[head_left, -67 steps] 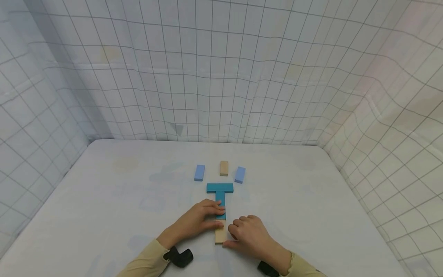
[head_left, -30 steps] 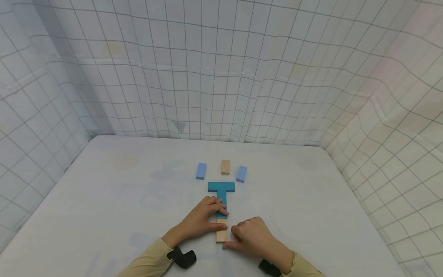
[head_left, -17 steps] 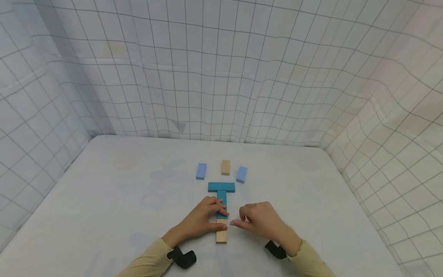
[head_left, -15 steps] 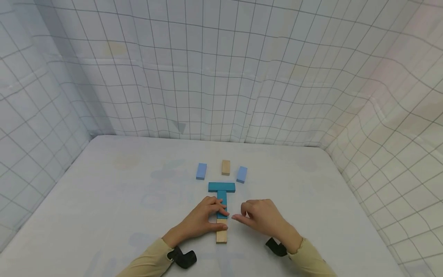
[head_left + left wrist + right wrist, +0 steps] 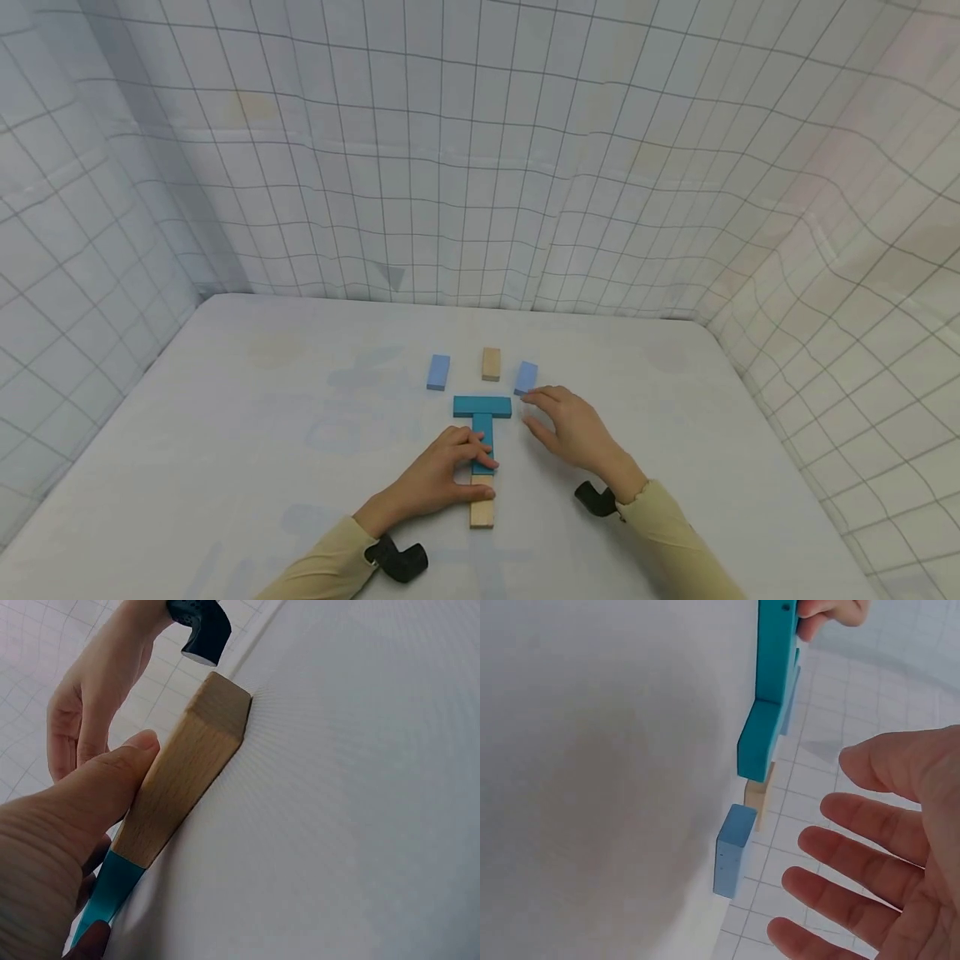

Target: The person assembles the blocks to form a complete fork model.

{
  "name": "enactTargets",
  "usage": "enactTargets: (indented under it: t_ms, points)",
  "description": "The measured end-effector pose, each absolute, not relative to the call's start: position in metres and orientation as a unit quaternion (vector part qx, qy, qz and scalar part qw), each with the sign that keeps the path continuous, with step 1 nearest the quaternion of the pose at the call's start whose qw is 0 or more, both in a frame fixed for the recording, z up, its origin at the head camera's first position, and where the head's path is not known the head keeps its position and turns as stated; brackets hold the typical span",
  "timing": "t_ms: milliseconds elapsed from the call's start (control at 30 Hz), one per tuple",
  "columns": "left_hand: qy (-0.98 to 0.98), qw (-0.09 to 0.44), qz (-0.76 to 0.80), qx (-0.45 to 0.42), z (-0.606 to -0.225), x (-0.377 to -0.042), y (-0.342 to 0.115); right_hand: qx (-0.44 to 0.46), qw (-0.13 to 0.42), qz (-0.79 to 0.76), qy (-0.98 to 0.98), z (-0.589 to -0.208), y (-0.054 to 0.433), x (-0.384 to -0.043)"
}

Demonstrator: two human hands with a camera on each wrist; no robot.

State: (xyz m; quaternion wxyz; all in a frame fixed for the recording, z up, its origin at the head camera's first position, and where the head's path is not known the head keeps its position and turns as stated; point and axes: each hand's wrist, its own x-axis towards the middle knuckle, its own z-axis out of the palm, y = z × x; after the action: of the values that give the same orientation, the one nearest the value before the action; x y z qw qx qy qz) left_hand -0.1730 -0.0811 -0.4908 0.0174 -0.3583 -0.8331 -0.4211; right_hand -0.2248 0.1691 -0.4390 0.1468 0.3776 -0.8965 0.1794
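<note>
On the table, a teal block (image 5: 482, 407) lies crosswise, and a second teal block (image 5: 483, 424) runs from it toward me, forming a T. A bare wooden block (image 5: 482, 513) continues that stem, end to end. My left hand (image 5: 435, 477) rests over the stem, thumb on the wooden block and fingers across the teal one. To the right, my right hand (image 5: 573, 429) hovers with fingers spread, nothing between them. Its fingertips come right up to the near end of a light blue block (image 5: 527, 377). The right wrist view shows that blue block (image 5: 733, 851) beside the outstretched fingers.
Behind the T, another light blue block (image 5: 438, 372) lies at left and a small wooden block (image 5: 491, 364) between the two blue ones. White grid-lined cloth (image 5: 480, 167) walls the table (image 5: 247, 467) at the back and sides. Each wrist wears a black mount.
My right hand has left the near end of the wooden block, moved forward to the right blue block, and its fingers have spread from a curl. The left hand has stayed on the stem.
</note>
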Motion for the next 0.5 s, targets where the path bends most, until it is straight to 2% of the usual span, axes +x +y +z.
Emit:
enactTargets:
  t_ms: [500]
  points:
    - [-0.835,0.025,-0.416,-0.359,-0.491,-0.173,-0.081,0.337,0.06,0.155,-0.927,-0.446,0.172,-0.247]
